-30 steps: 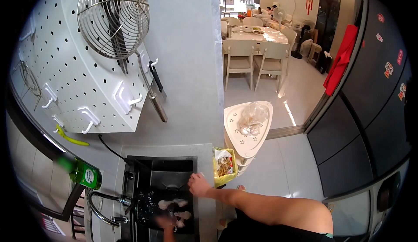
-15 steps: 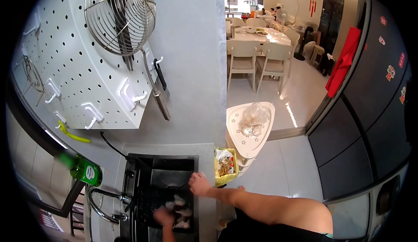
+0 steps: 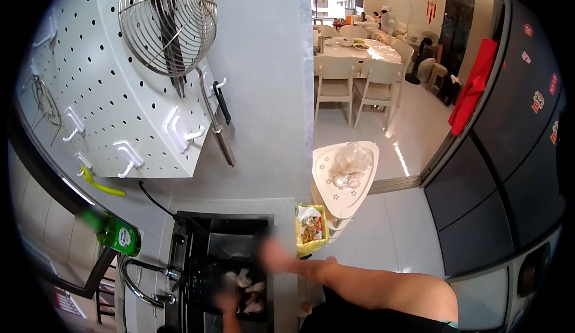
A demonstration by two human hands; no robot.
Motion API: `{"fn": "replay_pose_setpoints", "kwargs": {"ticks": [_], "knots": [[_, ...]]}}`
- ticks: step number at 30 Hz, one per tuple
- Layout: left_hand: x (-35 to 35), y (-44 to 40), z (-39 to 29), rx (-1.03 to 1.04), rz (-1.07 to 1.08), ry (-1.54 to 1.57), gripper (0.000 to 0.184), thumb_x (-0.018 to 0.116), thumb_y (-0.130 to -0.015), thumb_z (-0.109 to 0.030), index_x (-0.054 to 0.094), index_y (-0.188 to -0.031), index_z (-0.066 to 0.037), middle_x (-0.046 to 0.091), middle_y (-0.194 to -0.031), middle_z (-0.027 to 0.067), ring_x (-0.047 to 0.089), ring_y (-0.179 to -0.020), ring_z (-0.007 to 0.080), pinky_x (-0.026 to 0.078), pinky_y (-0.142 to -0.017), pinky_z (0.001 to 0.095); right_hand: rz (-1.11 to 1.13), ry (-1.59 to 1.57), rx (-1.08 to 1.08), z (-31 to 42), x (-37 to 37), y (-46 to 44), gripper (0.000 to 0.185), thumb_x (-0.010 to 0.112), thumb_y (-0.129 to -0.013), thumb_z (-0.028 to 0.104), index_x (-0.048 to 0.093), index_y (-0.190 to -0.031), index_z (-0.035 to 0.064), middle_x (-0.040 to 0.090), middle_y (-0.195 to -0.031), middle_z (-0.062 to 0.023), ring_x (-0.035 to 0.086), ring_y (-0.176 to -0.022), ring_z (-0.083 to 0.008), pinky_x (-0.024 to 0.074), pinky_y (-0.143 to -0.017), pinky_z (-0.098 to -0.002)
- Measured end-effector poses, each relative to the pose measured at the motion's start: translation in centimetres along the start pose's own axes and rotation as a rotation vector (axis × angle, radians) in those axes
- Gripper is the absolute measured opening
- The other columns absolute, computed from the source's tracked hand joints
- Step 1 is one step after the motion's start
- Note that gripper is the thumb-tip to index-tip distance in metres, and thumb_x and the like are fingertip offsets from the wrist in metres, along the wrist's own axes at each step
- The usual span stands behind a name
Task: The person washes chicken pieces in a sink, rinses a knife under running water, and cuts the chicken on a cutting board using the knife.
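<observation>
Inside the black sink, several pale pinkish-white pieces that look like raw meat lie in a dark, wet-looking lower part. My left hand reaches in from the bottom, just left of these pieces; motion smears its fingers. Over the sink's right edge is my right hand, also smeared, with a dark blur at its fingertips. Whether either hand holds anything cannot be made out. A curved chrome faucet stands on the sink's left side.
A green bottle stands left of the sink. A yellow-lined bin with scraps sits to the right, beside a white cart carrying a clear plastic bag. A wire strainer hangs by the white pegboard.
Both hands have shifted slightly, and my right hand has become blurred. My left hand has moved a little down, showing more of the pale pieces.
</observation>
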State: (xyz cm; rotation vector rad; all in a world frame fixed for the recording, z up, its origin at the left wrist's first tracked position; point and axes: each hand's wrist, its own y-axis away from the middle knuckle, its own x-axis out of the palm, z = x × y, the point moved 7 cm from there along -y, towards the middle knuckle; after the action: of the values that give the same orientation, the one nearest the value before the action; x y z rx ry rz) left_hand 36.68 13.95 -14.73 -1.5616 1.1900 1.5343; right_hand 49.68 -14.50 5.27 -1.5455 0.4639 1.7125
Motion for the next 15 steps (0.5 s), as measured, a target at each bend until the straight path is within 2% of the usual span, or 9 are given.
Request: {"fn": "replay_pose_setpoints", "kwargs": {"ticks": [2, 3, 6, 7, 10, 11, 14, 15], "knots": [[-3.5, 0.4, -0.6, -0.063, -0.199, -0.072, 0.033, 0.064, -0.074, -0.034, 0.063, -0.086, -0.004, 0.065, -0.089, 0.0161, 0.055, -0.106, 0.0332, 0.042, -0.081, 0.051, 0.003, -0.017, 0.011, -0.1, 0.0, 0.0, 0.021, 0.057, -0.076, 0.026, 0.066, -0.083, 0.0091, 0.057, -0.087, -0.0037, 0.045, -0.099, -0.0225, 0.0341, -0.088, -0.037], [-5.1, 0.4, -1.3, -0.068, -0.304, -0.018, 0.027, 0.065, -0.072, -0.029, 0.064, -0.08, -0.003, 0.065, -0.092, 0.0172, 0.055, -0.103, 0.0371, 0.041, -0.087, 0.0494, 0.004, -0.023, 0.018, -0.1, -0.1, 0.0, 0.021, 0.057, -0.076, 0.026, 0.066, -0.083, 0.0092, 0.057, -0.087, -0.0038, 0.045, -0.099, -0.0226, 0.0342, -0.088, -0.037], [-4.7, -1.3, -2.6, 0.204, -0.489, 0.047, 0.024, 0.066, -0.07, -0.023, 0.063, -0.082, -0.002, 0.064, -0.09, 0.0173, 0.057, -0.097, 0.0386, 0.038, -0.093, 0.0493, 0.015, -0.022, 0.02, -0.2, 0.1, -0.1, 0.021, 0.056, -0.076, 0.026, 0.066, -0.083, 0.0092, 0.057, -0.087, -0.0039, 0.045, -0.099, -0.0226, 0.0342, -0.088, -0.037], [-8.8, 0.3, -6.2, 0.224, -0.358, 0.2, 0.025, 0.068, -0.068, -0.02, 0.064, -0.087, -0.003, 0.064, -0.09, 0.0169, 0.058, -0.092, 0.0391, 0.04, -0.09, 0.0506, 0.021, -0.011, 0.022, -0.2, 0.3, -0.2, 0.021, 0.056, -0.077, 0.026, 0.066, -0.083, 0.0091, 0.057, -0.087, -0.004, 0.045, -0.099, -0.0227, 0.0342, -0.088, -0.0371], [-4.9, -1.8, -5.3, 0.193, -0.15, 0.413, 0.03, 0.068, -0.068, -0.021, 0.064, -0.093, -0.004, 0.064, -0.092, 0.0166, 0.06, -0.088, 0.0386, 0.046, -0.081, 0.0492, 0.024, 0.003, 0.024, -0.2, 0.6, -0.2, 0.021, 0.056, -0.077, 0.026, 0.066, -0.084, 0.0088, 0.057, -0.088, -0.0043, 0.045, -0.099, -0.0229, 0.0342, -0.089, -0.0373], [-5.0, -1.4, -5.6, 0.182, -0.179, 0.466, 0.029, 0.066, -0.07, -0.02, 0.064, -0.094, -0.006, 0.064, -0.092, 0.017, 0.06, -0.087, 0.0381, 0.048, -0.074, 0.0484, 0.017, -0.007, 0.02, -0.2, 0.6, -0.2, 0.021, 0.055, -0.077, 0.026, 0.066, -0.084, 0.0087, 0.057, -0.088, -0.0045, 0.045, -0.099, -0.023, 0.0342, -0.089, -0.0374], [-6.1, 0.3, -8.4, 0.241, -0.094, 0.278, 0.029, 0.067, -0.069, -0.024, 0.065, -0.093, -0.007, 0.064, -0.09, 0.0169, 0.06, -0.085, 0.0385, 0.048, -0.073, 0.0475, 0.001, -0.034, 0.017, -0.3, 0.7, -0.1, 0.022, 0.055, -0.077, 0.026, 0.066, -0.085, 0.0083, 0.057, -0.089, -0.0048, 0.044, -0.1, -0.0231, 0.034, -0.089, -0.0378], [-4.7, 0.3, -8.6, 0.244, 0.007, 0.159, 0.037, 0.066, -0.07, -0.03, 0.064, -0.1, -0.008, 0.063, -0.098, 0.0159, 0.059, -0.091, 0.0364, 0.047, -0.077, 0.0454, -0.003, -0.044, 0.017, -0.2, 0.7, -0.1, 0.023, 0.055, -0.077, 0.026, 0.066, -0.086, 0.0081, 0.057, -0.089, -0.0048, 0.044, -0.101, -0.0232, 0.034, -0.089, -0.0379]]}}
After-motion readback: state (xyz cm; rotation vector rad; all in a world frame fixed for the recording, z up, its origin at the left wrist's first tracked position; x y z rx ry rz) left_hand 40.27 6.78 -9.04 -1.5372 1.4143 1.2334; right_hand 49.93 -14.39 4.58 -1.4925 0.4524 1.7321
